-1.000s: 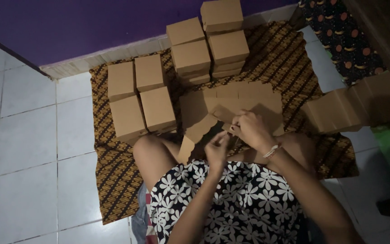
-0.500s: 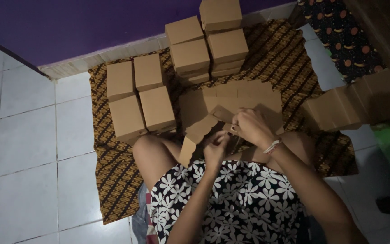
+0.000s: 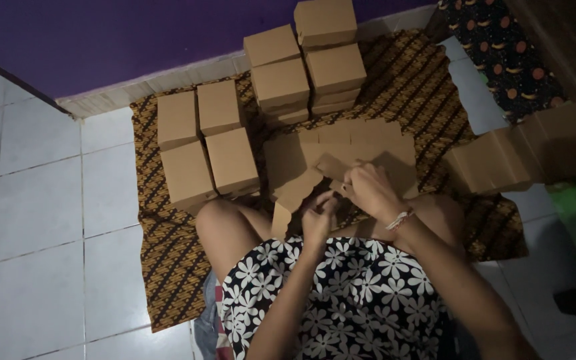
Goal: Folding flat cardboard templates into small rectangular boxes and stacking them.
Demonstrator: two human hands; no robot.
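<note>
From the head view, our left hand (image 3: 318, 217) and right hand (image 3: 371, 190) both curl their fingers around a part-folded box (image 3: 315, 180), just above our knees on the mat (image 3: 168, 267). Finished boxes (image 3: 231, 160) (closed, brown) sit left of it, stacks (image 3: 308, 73) beyond it, flat blanks (image 3: 521, 157) to its right.

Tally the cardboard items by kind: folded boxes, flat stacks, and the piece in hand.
Folded boxes: 8 visible
Flat blank stacks: 2
Blank being folded, held by left hand and right hand: 1
Total: 11

brown boxes (image 3: 232, 159), batik cloth (image 3: 168, 267), purple wall (image 3: 101, 40)
</note>
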